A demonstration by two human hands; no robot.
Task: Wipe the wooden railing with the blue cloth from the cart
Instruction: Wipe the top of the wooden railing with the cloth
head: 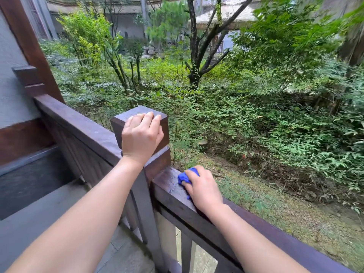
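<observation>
Your left hand (142,134) rests on the square corner post (126,123) of the wooden railing (173,192), palm against the near face and fingers (148,116) curled over the top edge, so it is closed around the post's cap. Take that post as your reference for everything else.

Just to the right of the post and lower, your right hand (203,189) presses down on the flat top of the rail. The blue cloth (184,177) is bunched under that hand, clamped between your palm and fingers and the wood; only a crumpled part of it shows at the post side of your hand, and a thin blue edge shows below your thumb side. The cloth sits close to the post but does not touch it. The rail top between cloth and post looks glossy and damp, with a few small blue flecks on it.

From the post, 1 rail runs left and away toward a grey wall (9,91); the other runs right and toward you, under your right forearm. Vertical balusters (186,251) stand below the right rail. Beyond the post lies a garden of green shrubs (256,119) and a dark-trunked tree (195,73). Below and left of the post is grey stone paving (49,213).
</observation>
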